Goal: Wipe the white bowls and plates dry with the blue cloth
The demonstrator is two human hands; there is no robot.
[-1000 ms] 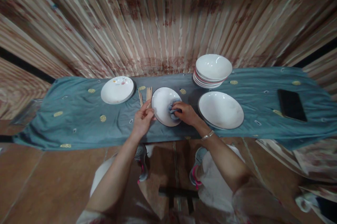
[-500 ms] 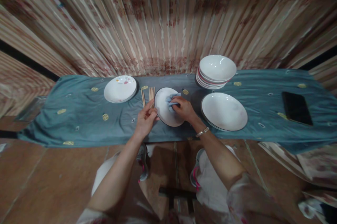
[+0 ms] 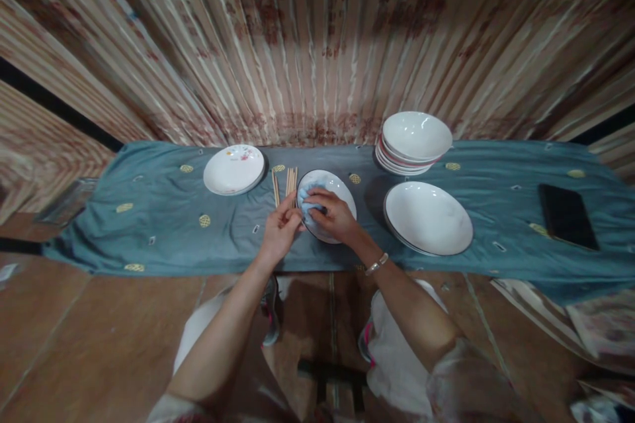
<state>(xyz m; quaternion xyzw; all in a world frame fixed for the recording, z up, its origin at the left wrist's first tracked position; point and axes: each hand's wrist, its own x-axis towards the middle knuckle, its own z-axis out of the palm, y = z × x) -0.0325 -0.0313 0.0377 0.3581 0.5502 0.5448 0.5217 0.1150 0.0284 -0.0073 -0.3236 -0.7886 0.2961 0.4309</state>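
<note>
A white plate with a dark rim (image 3: 347, 201) is in front of me, tilted slightly over the cloth-covered table. My left hand (image 3: 282, 228) pinches its left edge between thumb and fingers. Pressed against the plate's inner face is a light blue cloth (image 3: 308, 201), bunched under the fingers of my right hand (image 3: 333, 212). That hand is closed on the cloth and wears a bracelet at the wrist. Wooden chopsticks (image 3: 292, 183) lie just beyond my left hand, partly hidden by the plate.
Floral white plates (image 3: 233, 170) are stacked at left. Several bowls (image 3: 417, 136) form a stack at back right, with larger dark-rimmed dishes (image 3: 429, 218) nearer me. A black phone or tablet (image 3: 568, 216) lies far right on the teal tablecloth (image 3: 169, 237). A curtain (image 3: 317, 46) hangs behind.
My right hand has moved the blue cloth from the plate's upper middle to its left side. My left hand keeps its hold on the rim. The whole view has shifted slightly.
</note>
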